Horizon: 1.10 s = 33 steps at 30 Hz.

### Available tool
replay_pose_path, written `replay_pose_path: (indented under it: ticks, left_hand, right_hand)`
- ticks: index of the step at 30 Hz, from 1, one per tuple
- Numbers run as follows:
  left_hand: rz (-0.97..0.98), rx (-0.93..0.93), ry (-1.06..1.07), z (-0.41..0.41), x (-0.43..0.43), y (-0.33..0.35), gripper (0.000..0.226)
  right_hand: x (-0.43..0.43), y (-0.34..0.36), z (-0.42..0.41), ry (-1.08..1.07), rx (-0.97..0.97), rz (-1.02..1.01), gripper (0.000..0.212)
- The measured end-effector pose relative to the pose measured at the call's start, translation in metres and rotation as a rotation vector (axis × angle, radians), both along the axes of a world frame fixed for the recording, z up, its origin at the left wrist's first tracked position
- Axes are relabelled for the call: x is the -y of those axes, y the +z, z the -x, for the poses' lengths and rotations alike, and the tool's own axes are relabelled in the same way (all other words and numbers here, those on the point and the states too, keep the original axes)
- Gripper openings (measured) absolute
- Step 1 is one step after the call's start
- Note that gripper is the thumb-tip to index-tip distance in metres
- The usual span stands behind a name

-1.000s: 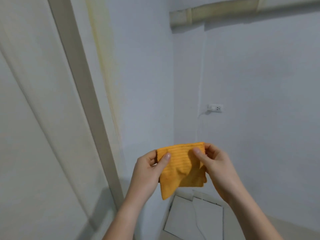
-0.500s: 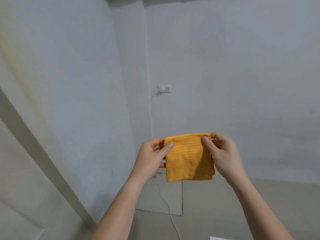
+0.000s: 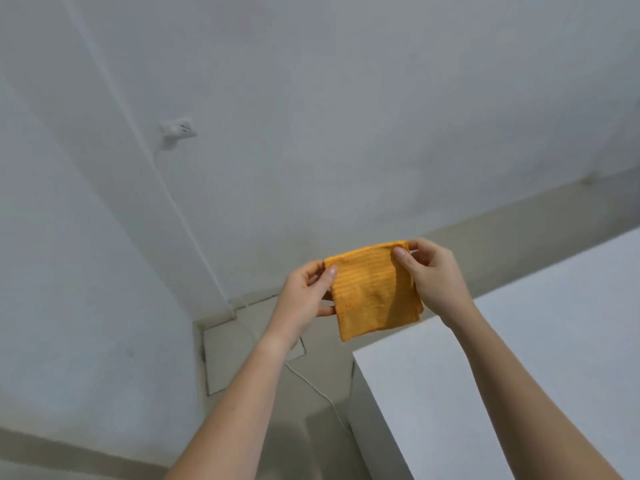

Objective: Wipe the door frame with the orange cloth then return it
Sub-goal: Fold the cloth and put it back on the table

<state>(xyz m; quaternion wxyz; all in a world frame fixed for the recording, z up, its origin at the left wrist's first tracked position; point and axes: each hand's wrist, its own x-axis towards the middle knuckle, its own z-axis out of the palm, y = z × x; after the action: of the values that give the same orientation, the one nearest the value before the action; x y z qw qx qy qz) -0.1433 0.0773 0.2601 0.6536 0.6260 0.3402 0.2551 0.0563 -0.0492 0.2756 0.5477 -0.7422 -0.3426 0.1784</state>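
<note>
The orange cloth [image 3: 375,289] is held up in the air between the two hands, folded into a rough square with ribbed lines running across its face. It hangs from its top edge, which slants a little, the right corner higher than the left.

The left hand [image 3: 304,296] pinches the upper left corner. Its thumb lies on the front of the fabric and its fingers are curled behind, with one fingertip showing at the cloth's left edge lower down. The right hand [image 3: 433,275] pinches the upper right corner in the same way, thumb pressed on the front and fingers bent round the back. Both hands are grasping the cloth, and neither touches the other; the full width of the cloth lies between them. The lower half hangs free below the hands.

Down and to the right stands a white tabletop [image 3: 519,358]. The cloth's bottom edge shows just above its corner, but whether the cloth hangs over the tabletop or short of it cannot be told.

On the pale wall [image 3: 346,116] behind is a white socket [image 3: 178,131], and from it a thin white cable [image 3: 187,230] runs down to the floor [image 3: 263,427] — there it trails on toward the tabletop's base.
</note>
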Motion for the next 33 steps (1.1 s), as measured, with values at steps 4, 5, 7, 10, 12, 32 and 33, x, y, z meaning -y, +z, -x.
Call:
replay_pose_path:
  ticks: [4, 5, 7, 10, 12, 32, 33]
  left_hand:
    - [0.099, -0.056, -0.103, -0.019, 0.034, -0.054, 0.023]
    - [0.127, -0.073, -0.122, -0.023, 0.043, -0.068, 0.024]
    - [0.184, -0.108, -0.161, -0.032, 0.061, -0.095, 0.025]
    - [0.290, -0.131, -0.182, -0.047, 0.080, -0.132, 0.022]
    - [0.323, -0.157, -0.170, -0.059, 0.086, -0.153, 0.018]
    - [-0.408, -1.006, -0.496, -0.101, 0.095, -0.297, 0.074]
    - [-0.418, -1.017, -0.500, -0.100, 0.097, -0.299, 0.076]
  right_hand:
    - [0.054, -0.039, -0.006, -0.074, -0.035, 0.141, 0.016]
    - [0.065, -0.049, -0.008, -0.083, -0.040, 0.177, 0.016]
    - [0.083, -0.070, -0.015, -0.094, -0.056, 0.263, 0.017]
    - [0.099, -0.102, -0.030, -0.086, -0.090, 0.384, 0.018]
    - [0.099, -0.123, -0.046, -0.072, -0.100, 0.451, 0.020]
    - [0.097, -0.319, -0.045, 0.195, 0.138, 0.955, 0.047]
    - [0.099, -0.321, -0.044, 0.198, 0.148, 0.952, 0.047]
